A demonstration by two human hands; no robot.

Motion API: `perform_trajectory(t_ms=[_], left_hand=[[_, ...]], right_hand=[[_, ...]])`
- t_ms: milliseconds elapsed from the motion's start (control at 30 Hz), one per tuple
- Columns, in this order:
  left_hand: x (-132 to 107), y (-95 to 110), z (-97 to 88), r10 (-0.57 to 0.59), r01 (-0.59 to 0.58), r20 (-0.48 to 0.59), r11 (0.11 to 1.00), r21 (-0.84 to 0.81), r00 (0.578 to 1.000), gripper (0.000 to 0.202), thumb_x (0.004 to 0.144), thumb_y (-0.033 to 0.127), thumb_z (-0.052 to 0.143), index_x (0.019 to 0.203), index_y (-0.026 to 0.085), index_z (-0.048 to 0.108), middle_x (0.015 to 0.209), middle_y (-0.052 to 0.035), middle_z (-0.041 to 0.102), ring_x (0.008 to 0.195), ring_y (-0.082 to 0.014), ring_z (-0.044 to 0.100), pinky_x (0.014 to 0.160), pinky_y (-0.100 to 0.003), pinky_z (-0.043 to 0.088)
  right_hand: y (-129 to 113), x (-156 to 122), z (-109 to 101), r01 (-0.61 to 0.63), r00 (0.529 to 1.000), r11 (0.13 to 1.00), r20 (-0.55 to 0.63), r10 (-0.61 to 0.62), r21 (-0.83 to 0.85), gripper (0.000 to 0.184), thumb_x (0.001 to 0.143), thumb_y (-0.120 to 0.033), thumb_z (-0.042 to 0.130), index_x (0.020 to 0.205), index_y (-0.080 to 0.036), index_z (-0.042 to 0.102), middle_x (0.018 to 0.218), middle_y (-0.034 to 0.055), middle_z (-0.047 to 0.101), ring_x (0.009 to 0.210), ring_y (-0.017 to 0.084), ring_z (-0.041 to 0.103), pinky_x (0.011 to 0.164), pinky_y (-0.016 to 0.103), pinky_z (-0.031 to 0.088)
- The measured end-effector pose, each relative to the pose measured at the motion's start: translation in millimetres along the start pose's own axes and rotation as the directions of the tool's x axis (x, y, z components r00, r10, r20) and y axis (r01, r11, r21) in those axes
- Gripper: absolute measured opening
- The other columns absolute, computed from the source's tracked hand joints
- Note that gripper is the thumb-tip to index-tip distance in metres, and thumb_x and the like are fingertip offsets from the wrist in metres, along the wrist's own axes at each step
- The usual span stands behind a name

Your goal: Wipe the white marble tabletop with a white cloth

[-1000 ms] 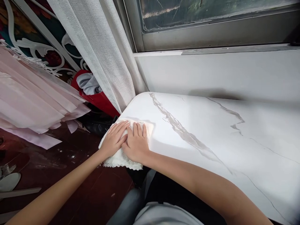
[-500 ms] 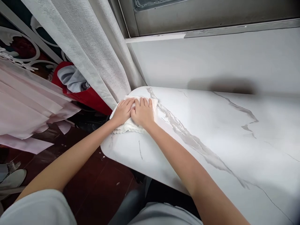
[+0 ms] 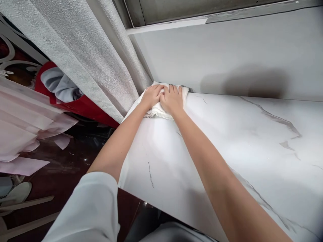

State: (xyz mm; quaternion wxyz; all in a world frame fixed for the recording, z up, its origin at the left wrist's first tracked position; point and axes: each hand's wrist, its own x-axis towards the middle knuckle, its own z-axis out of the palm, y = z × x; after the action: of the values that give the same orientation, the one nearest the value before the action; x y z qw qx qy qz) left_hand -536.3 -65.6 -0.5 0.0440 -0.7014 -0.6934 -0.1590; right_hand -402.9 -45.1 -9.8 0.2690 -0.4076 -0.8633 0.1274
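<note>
A white cloth [image 3: 161, 111] lies bunched on the white marble-patterned tabletop [image 3: 161, 158], at its far left corner by the wall. My left hand [image 3: 152, 96] presses on the cloth with its fingers stretched out over it. Right beside it, my right hand [image 3: 173, 99] rests flat on the same cloth, fingers slightly spread towards the wall. The two hands touch near the thumbs. The cloth's far edge reaches the wall, and its middle is hidden under my palms.
A grey-white curtain [image 3: 101, 50] hangs against the table's left end. Beyond it are a red bag [image 3: 88, 109] with grey fabric inside and a pink cloth drape [image 3: 27, 117]. The pale wall [image 3: 214, 50] bounds the table's far edge, below a metal window frame [image 3: 174, 11].
Both hands have slid the cloth away from me and to the right across the tabletop, up to the wall. The camera view has shifted a little.
</note>
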Motion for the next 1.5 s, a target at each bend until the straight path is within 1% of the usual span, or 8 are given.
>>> perform_trajectory(t_ms=[233,367,500,667,900,1033,1333,1500], left_hand=[[18.6,37.2,6.5,-0.012,0.012,0.017,1.000,-0.008,1.000,0.040,0.096,0.026,0.034,0.126,0.017,0.059,0.130,-0.0099,0.064,0.124,-0.0254,0.055,0.110,-0.041,0.036],[13.9,48.3,7.7,0.011,-0.010,0.020,0.999,-0.040,1.000,0.042,0.097,0.026,0.031,0.129,0.020,0.057,0.136,-0.0068,0.061,0.130,-0.0229,0.051,0.114,-0.041,0.032],[0.0,61.2,6.6,0.009,-0.007,0.025,0.998,-0.058,1.000,0.043,0.098,0.027,0.031,0.133,0.018,0.054,0.140,-0.0076,0.058,0.133,-0.0221,0.047,0.118,-0.042,0.026],[-37.0,76.8,-0.6,0.014,-0.012,0.031,0.998,-0.069,0.999,0.044,0.098,0.028,0.031,0.135,0.016,0.052,0.146,-0.0095,0.053,0.138,-0.0219,0.043,0.120,-0.043,0.024],[-101.7,84.6,-19.2,0.001,0.001,0.034,0.998,-0.068,0.999,0.042,0.096,0.028,0.036,0.134,0.020,0.052,0.145,-0.0074,0.053,0.138,-0.0208,0.043,0.120,-0.044,0.025],[-140.1,97.5,-30.9,-0.046,0.047,0.026,0.998,-0.043,0.999,0.043,0.097,0.028,0.033,0.135,0.020,0.051,0.146,-0.0074,0.053,0.139,-0.0207,0.043,0.121,-0.044,0.025],[-206.6,154.3,-43.0,-0.124,0.121,0.043,0.991,0.060,0.991,0.051,0.099,0.030,0.023,0.143,0.014,0.045,0.152,-0.0119,0.046,0.145,-0.0248,0.036,0.123,-0.046,0.023],[-236.2,195.8,-42.6,-0.111,0.106,0.069,0.992,0.074,0.991,0.054,0.099,0.031,0.023,0.148,0.017,0.039,0.154,-0.0141,0.041,0.147,-0.0296,0.032,0.122,-0.055,0.023]], right_hand=[[33.5,0.8,-15.8,-0.011,1.000,0.998,0.011,0.012,-0.056,0.045,0.097,-0.020,0.026,0.132,-0.010,0.054,0.135,0.0156,0.056,0.131,0.028,0.043,0.120,0.052,0.014],[35.9,-12.1,-24.9,-0.025,1.000,0.997,-0.003,0.025,-0.071,0.047,0.097,-0.020,0.027,0.133,-0.009,0.053,0.139,0.0164,0.053,0.134,0.028,0.041,0.120,0.052,0.014],[34.9,-31.6,-35.8,-0.042,0.997,0.996,0.057,0.047,-0.080,0.051,0.097,-0.021,0.029,0.143,-0.006,0.046,0.150,0.0175,0.043,0.142,0.029,0.033,0.120,0.052,0.011],[25.6,-66.7,-47.0,-0.006,0.997,0.994,0.082,0.015,-0.106,0.052,0.098,-0.022,0.030,0.145,-0.006,0.043,0.152,0.0194,0.040,0.143,0.030,0.031,0.120,0.055,0.011],[-11.2,-122.8,-52.4,0.030,0.998,0.993,0.063,-0.022,-0.115,0.053,0.097,-0.024,0.035,0.145,-0.003,0.043,0.151,0.0234,0.041,0.142,0.034,0.032,0.119,0.055,0.013],[-25.3,-153.8,-58.9,0.105,0.993,0.989,0.073,-0.098,-0.100,0.053,0.097,-0.024,0.035,0.144,-0.003,0.044,0.150,0.0233,0.043,0.141,0.035,0.035,0.118,0.056,0.017],[-26.2,-218.9,-90.7,0.222,0.968,0.971,0.136,-0.209,-0.084,0.054,0.098,-0.027,0.032,0.146,-0.006,0.044,0.152,0.0206,0.041,0.144,0.035,0.032,0.119,0.057,0.020],[-15.4,-261.3,-117.8,0.263,0.953,0.961,0.181,-0.244,-0.091,0.056,0.098,-0.027,0.029,0.147,-0.005,0.044,0.154,0.0204,0.037,0.146,0.035,0.029,0.121,0.057,0.018]])
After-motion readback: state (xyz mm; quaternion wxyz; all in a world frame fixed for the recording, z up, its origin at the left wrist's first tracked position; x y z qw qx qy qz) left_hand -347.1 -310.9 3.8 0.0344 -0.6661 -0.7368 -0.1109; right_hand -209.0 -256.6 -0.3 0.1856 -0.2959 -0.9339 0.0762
